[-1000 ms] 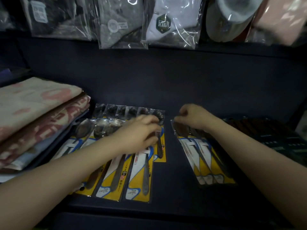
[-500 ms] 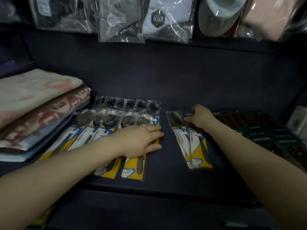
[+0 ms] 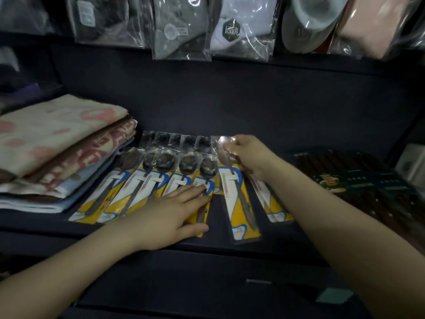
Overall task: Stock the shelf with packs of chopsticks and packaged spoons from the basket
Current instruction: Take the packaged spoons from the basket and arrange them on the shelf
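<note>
The left hand (image 3: 174, 215) lies flat and open on the row of spoon packs (image 3: 147, 180) at centre frame, probably steadying them. The right hand (image 3: 247, 155) pinches one spoon pack (image 3: 239, 199) by its top, seemingly to line it up. Chopstick packs (image 3: 358, 180) lie at the right.

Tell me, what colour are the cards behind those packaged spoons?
Yellow, with white and blue sections, on the spoon packs; the head view shows it.

2 bare forearms, no sleeves — hands (image 3: 174, 215) unadorned
</note>
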A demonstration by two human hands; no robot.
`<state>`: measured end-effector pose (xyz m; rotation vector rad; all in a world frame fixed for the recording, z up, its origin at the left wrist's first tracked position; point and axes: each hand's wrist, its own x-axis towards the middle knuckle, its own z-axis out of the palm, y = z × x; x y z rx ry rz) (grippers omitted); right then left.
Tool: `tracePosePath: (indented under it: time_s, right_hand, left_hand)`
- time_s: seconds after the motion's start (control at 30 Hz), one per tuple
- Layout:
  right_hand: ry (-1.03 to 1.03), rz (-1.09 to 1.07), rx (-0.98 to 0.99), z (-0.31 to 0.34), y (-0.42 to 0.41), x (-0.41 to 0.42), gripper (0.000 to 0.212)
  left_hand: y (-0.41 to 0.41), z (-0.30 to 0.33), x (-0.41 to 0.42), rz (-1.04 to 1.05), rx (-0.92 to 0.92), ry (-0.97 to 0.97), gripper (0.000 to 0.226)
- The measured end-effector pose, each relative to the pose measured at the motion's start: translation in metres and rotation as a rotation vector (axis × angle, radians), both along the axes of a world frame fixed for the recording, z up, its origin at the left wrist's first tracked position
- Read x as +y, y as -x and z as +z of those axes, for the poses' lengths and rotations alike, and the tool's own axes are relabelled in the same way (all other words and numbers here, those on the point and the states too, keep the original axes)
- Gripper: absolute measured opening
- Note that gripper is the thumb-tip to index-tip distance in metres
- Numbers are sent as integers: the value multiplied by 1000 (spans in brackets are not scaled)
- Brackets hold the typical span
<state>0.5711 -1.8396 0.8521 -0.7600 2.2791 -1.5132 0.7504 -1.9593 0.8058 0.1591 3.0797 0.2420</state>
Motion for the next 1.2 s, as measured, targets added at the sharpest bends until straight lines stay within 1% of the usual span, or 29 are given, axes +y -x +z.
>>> tracePosePath:
  time_s: [0.03,0.07,0.13,0.17,0.23,0.27,0.33,0.4,0.47,0.5,0.53,0.6,0.63,0.7,0.8,0.87,0.93,0.97,1.0,1.03,1.1,1.13,1.2]
  right_hand:
    - [-47,-51,42,-9,0,-7,16]
    - [-84,-102,66,-16,2,-12,21]
    - [-176,-159,72,-24,3,-17,30]
    - [-229,-151,76,-26,1,-18,30]
    - [-316,-149,150,-28,-2,-19,15]
    - [-366,-158,212,-28,-5,-20,17]
    - [-469,-185,323,-28,-9,-19,34]
    - [-525,-217,512,-24,-11,-14,40]
    - [-586,-268,672,-20,-5,-2,44]
    - [-639,-291,674,-21,2,5,49]
    - [-691,-300,623,-22,10,12,56]
    - [-778,-268,464,-29,23,26,68]
    - [-796,-257,408,-32,28,31,71]
    - [-759,-260,362,-34,36,40,73]
    - [-669,-286,286,-31,41,52,69]
    - [-594,-309,263,-29,44,60,54]
    - [-484,-347,262,-25,49,65,28]
    - [-406,-360,237,-22,52,67,25]
    - [-318,-355,188,-18,56,68,34]
    - [-229,-342,128,-14,57,69,39]
    - [-86,-330,28,-5,59,70,33]
    - [-44,-326,-17,-2,60,70,29]
    - [-2,-328,-91,5,64,71,33]
  left_hand:
    - [-1,-2,0,5,-4,-20,109]
    - [-1,-2,0,10,-8,-46,108]
    - [-3,-1,2,30,-12,-100,101]
    - [-4,-1,4,35,-8,-118,99]
    - [-4,1,5,36,13,-139,98]
    - [-5,2,6,32,27,-146,96]
    - [-6,1,7,14,46,-134,90]
    - [-6,0,9,-6,64,-75,88]
    - [-5,0,12,-5,77,-12,91]
    - [-4,0,13,0,82,7,91]
    - [-3,1,13,-1,83,18,89]
    - [-3,2,11,-15,78,12,90]
    - [-3,2,10,-22,80,4,92]
    - [-3,1,8,-22,91,-9,94]
    - [-2,1,8,-13,78,-15,84]
    - [1,4,10,-12,80,-45,89]
    - [8,9,12,10,132,-127,93]
    - [13,13,14,21,175,-167,92]
    - [20,17,17,33,216,-195,86]
    - [28,23,20,41,249,-210,74]
    - [50,32,24,38,261,-192,47]
    - [63,37,24,39,256,-158,42]
    - [92,41,18,69,217,-61,41]
